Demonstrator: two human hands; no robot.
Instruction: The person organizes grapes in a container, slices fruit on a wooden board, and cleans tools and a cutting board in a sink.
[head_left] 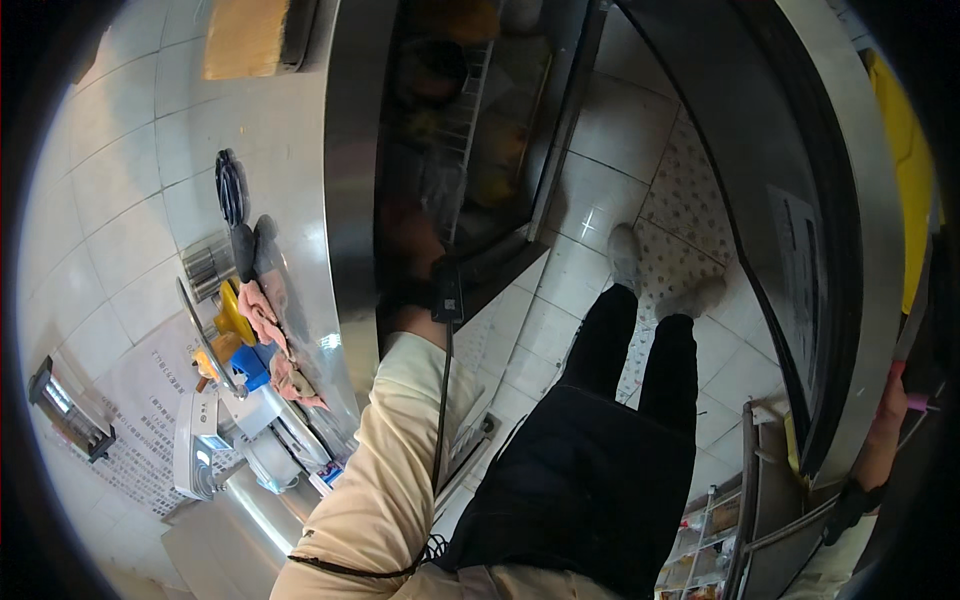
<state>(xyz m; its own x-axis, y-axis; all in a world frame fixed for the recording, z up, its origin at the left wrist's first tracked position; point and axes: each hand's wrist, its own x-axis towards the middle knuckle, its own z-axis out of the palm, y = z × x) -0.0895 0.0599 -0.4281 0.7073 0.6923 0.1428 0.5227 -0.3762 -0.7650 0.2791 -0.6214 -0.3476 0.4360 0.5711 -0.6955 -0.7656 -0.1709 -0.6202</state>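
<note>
My left arm reaches down into the open undercounter fridge. Inside its dark interior my left hand is a dim shape, and its fingers cannot be made out. Close to it are a wire rack and shadowed, yellowish contents. A black device with a cable sits on that wrist. At the far right, beyond the open fridge door, my right hand is closed around the red end of a long, grey, blade-like thing. Its fingers are partly hidden at the picture's rim.
On the steel counter at left lie pink cloths, a steel cup, dark-handled utensils and a white scale-like device. A wooden block stands farther off. Yellow material is at far right; a wire rack is at lower right.
</note>
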